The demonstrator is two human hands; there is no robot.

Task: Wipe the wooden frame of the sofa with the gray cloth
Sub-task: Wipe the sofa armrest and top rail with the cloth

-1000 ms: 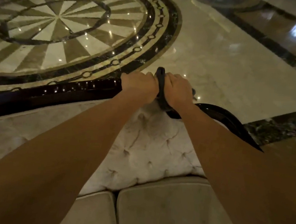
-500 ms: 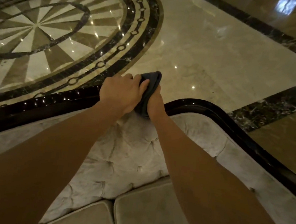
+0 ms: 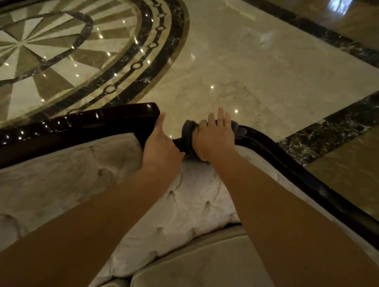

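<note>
Polished marble floor point(image 3: 250, 63) with a round dark-and-light inlay fills the background behind the sofa. Below it the tufted pale backrest point(image 3: 68, 177) is seen, and two seat cushions point(image 3: 205, 273) at the bottom edge. Along the top of the backrest the wooden frame point(image 3: 68, 126) runs as a dark glossy rail: its long axis goes from the lower left up to a raised corner, dips in a notch, then curves away down to the right.

In this notch both hands are placed. The right hand point(image 3: 214, 139) is laid over the gray cloth point(image 3: 188, 134), fingers spread forward, and the cloth is pressed onto the rail; it is wrapped partly around the wood. The left hand point(image 3: 160, 145) is closed around the frame just beside it, apparently as a support; it holds no cloth.

From the cloth, the unwiped-looking length of rail lies to the right and toward the person, so the next stroke is probably to be drawn along that curve by the right hand, which is the nearer one.
</note>
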